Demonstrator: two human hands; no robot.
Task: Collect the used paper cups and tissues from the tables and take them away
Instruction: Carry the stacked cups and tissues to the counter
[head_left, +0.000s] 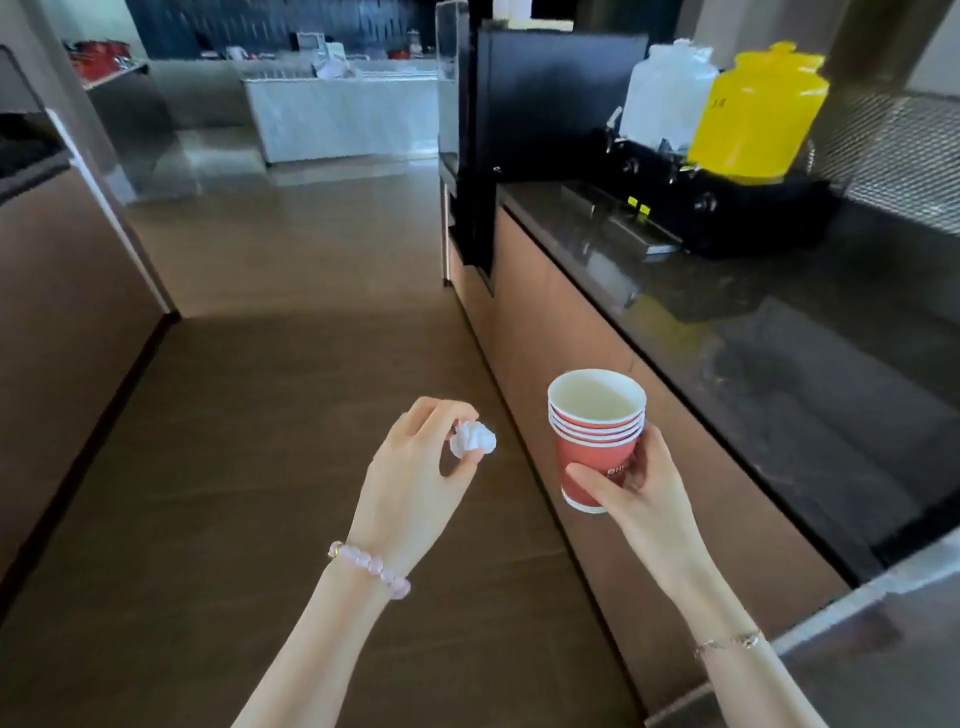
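Two bare hands were raised over the brown floor (249, 426) beside the dark counter (779, 338), both off its front edge. The right hand (641, 491), the nearer one to the counter, gripped a stack of red paper cups (597, 441), with the thumb across the front of the lowest cup and the fingers curled round the far side. The cups were nested upright, their white rims layered one above another, and the top cup's pale inside faced the camera. The stack stood in front of the counter's wooden front panel, below its top.

The left hand (415, 467), farther out from the counter, pinched a small crumpled white tissue (471, 440) between the thumb and the bent fingertips. The tissue was held in the air, apart from the cups. A bracelet of pink beads (371, 564) circled the left wrist, and a thin chain bracelet (727, 642) the right.

At the counter's far end a black stand (753, 218) carried a white drink dispenser (670, 93) and a yellow drink dispenser (758, 114) side by side, taps facing out. Well beyond the counter, across the floor, stood a white-draped table (337, 119).
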